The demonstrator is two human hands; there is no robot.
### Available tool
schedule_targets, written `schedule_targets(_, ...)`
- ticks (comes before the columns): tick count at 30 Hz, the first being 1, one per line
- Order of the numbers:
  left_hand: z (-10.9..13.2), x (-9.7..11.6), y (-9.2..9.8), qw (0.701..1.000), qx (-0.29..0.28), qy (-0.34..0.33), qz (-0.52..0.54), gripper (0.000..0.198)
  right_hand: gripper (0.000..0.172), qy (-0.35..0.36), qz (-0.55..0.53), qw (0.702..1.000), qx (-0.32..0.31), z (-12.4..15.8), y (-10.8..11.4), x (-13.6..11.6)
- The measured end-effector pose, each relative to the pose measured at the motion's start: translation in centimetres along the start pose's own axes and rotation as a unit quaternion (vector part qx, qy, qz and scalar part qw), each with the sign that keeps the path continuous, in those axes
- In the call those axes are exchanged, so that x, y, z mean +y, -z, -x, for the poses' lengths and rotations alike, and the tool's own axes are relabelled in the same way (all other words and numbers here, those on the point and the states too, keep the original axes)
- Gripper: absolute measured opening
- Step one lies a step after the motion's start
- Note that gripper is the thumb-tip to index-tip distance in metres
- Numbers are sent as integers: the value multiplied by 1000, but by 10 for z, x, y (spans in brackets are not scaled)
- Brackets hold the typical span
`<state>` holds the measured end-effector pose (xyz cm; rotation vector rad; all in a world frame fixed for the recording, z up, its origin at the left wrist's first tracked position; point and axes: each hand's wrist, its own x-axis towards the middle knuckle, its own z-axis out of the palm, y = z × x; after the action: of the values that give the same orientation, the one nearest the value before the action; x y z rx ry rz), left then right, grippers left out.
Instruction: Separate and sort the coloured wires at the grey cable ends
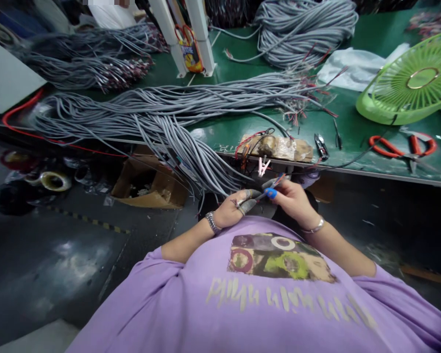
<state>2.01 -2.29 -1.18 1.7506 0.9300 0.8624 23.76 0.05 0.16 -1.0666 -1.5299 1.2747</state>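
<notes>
My left hand (235, 208), with grey finger cots and a wristwatch, is closed in a pinch on a grey cable (259, 192) just above my lap. My right hand (292, 198), with a blue finger cot and a bracelet, is closed on the same cable's end, where thin red and blue wires (279, 180) stick out. The two hands nearly touch. A thick bundle of grey cables (168, 127) hangs from the green table (235, 130) down toward my left hand.
A taped block with wires and a pink clip (277, 147) sits on the table edge. Small cutters (320, 146), red-handled scissors (404, 147) and a green fan (411, 81) lie to the right. More cable coils (304, 24) lie behind. A cardboard box (146, 184) and tape rolls (54, 180) sit on the floor.
</notes>
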Motion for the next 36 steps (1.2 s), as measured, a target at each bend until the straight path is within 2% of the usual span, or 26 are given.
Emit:
schedule_targets(2,11,0,4,998,44,-40,13,32,28,57,69,993,76,1,17,1)
schedule_targets(4,25,-1,9,996,47,-34,67,33,24,114,146,972,143,3,33,1)
schedule_targets(6,37,-1,12,992,18,10,122,33,20,151,197,959,135,4,38,2)
schedule_targets(8,41,0,14,990,19,34,137,34,18,156,198,966,60,3,29,4)
schedule_targets(11,25,3,14,993,83,-9,85,39,20,119,108,985,-67,-2,-4,11)
schedule_targets(12,17,3,13,994,89,-22,67,43,24,103,74,989,-76,-4,-16,13)
schedule_targets(14,0,2,11,996,70,-16,61,49,29,62,4,994,-87,-7,-35,18)
schedule_targets(16,-9,-2,9,995,27,36,89,54,31,17,-58,994,-89,-9,-46,20)
schedule_targets(19,-9,-8,6,984,-29,138,106,56,33,-67,-129,983,-109,-7,-47,20)
schedule_targets(21,-4,-11,4,984,-16,162,78,53,36,-118,-166,972,-118,-6,-42,19)
schedule_targets(23,-1,-14,3,987,19,149,51,50,41,-144,-192,965,-106,-7,-36,18)
schedule_targets(25,0,-15,3,989,34,137,40,48,47,-149,-203,964,-86,-9,-31,16)
schedule_targets(28,0,-15,2,990,18,137,36,40,49,-151,-201,964,-85,-14,-29,15)
schedule_targets(34,-1,-5,3,977,19,197,76,39,43,-155,-188,970,-19,-19,-36,17)
schedule_targets(36,-2,-3,4,971,25,208,114,44,43,-162,-208,964,-18,-19,-36,18)
